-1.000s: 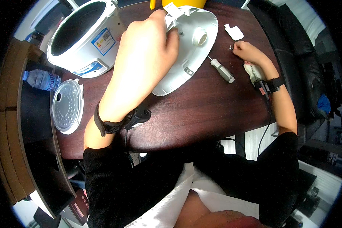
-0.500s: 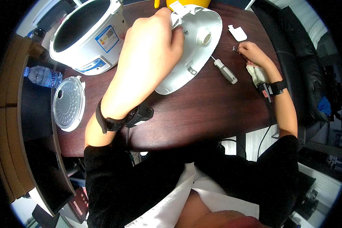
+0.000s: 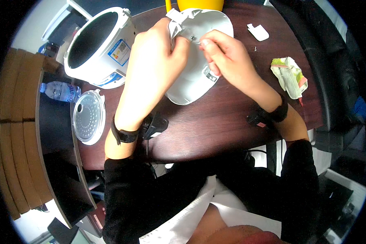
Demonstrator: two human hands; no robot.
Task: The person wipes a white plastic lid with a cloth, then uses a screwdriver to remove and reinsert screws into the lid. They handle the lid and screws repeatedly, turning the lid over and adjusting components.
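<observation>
Left hand [image 3: 156, 57] grips the white cooker lid [image 3: 199, 77] while right hand [image 3: 227, 57] pinches something small at its hinge end, likely a screw needing careful seating.

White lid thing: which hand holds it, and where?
The left hand grips the white cooker lid at its upper edge; the right hand pinches something tiny there.

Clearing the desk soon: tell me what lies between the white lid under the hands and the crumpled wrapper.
In the head view, the right hand and wrist cross the stretch between the white lid and the crumpled wrapper; otherwise only bare brown desk.
</observation>
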